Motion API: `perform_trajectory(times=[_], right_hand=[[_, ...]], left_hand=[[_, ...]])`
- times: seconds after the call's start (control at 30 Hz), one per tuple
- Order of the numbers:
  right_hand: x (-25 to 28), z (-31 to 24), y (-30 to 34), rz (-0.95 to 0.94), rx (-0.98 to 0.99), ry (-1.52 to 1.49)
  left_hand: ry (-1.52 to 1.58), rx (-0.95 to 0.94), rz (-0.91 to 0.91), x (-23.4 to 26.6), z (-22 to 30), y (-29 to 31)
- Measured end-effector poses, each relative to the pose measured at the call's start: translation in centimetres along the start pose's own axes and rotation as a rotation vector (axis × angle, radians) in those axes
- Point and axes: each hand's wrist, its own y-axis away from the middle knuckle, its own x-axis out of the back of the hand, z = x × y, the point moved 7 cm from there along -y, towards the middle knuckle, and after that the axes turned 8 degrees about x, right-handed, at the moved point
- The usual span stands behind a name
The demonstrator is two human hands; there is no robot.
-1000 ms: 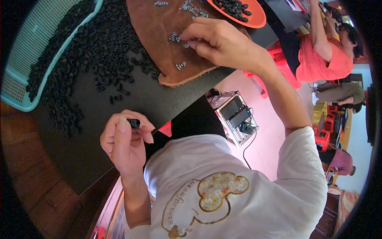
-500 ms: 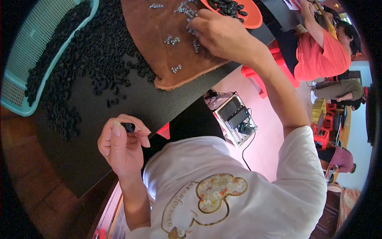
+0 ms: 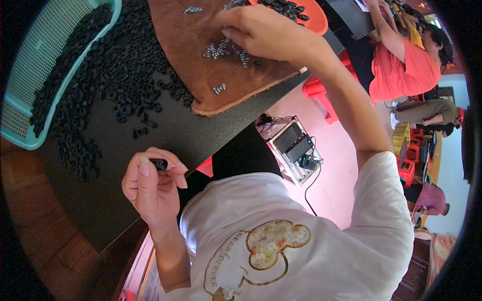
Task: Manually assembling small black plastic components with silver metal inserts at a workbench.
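My left hand [image 3: 153,183] is raised near the front edge of the dark table, its thumb and fingers closed around a small black cylindrical plastic piece [image 3: 160,164]. One end of the piece points out to the right. My right hand [image 3: 266,32] reaches across a brown leather-like cloth [image 3: 175,30], its fingers bent and slightly apart over small metal coil springs [image 3: 217,50]. No spring is visible in its grasp, though the undersides of the fingers are hidden. A separate small cluster of springs [image 3: 219,89] lies closer to the cloth's corner.
A heap of small black parts [image 3: 133,60] spreads over the table [image 3: 186,131] beside a tipped teal mesh basket [image 3: 55,37]. Behind my right hand is an orange dish [image 3: 316,20] of black pieces. Equipment in a metal frame [image 3: 293,150] stands below; people sit at right.
My right hand has moved left over the cloth, and springs beneath it are now spread further left, beside the middle cluster. The left hand keeps its black piece almost in place.
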Motion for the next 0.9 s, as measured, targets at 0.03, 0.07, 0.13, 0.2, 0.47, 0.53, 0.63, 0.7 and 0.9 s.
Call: perform_trajectory(times=[0.03,0.07,0.13,0.2,0.47,0.53,0.63,0.7,0.9], right_hand=[[0.2,0.1,-0.3,0.000,0.001,0.000],[0.5,0.3,-0.6,0.029,0.020,-0.017],[1.9,-0.1,-1.5,0.059,0.041,-0.030],[2.4,0.5,-2.4,-0.148,-0.104,0.038],[0.3,0.8,-2.8,-0.294,-0.089,0.119],[1.4,-0.4,-3.7,-0.198,-0.055,0.024],[2.2,0.4,-3.5,-0.175,-0.016,-0.003],[1.9,0.9,-2.5,-0.252,0.000,0.061],[-0.6,0.9,1.2,-0.408,-0.067,0.261]], left_hand=[[0.005,0.001,-0.007,0.0,0.0,0.0],[0.011,0.001,-0.014,0.1,0.0,0.0],[0.012,-0.006,-0.019,0.2,0.0,0.1],[0.012,-0.011,-0.025,0.2,0.0,0.1],[-0.001,-0.006,-0.027,-0.1,0.0,0.1],[-0.045,-0.011,-0.017,0.3,-0.1,0.2],[-0.082,-0.009,-0.017,0.4,-0.1,0.2],[-0.075,-0.004,-0.015,0.3,-0.1,0.1],[0.012,0.022,-0.009,0.1,0.2,0.1]])
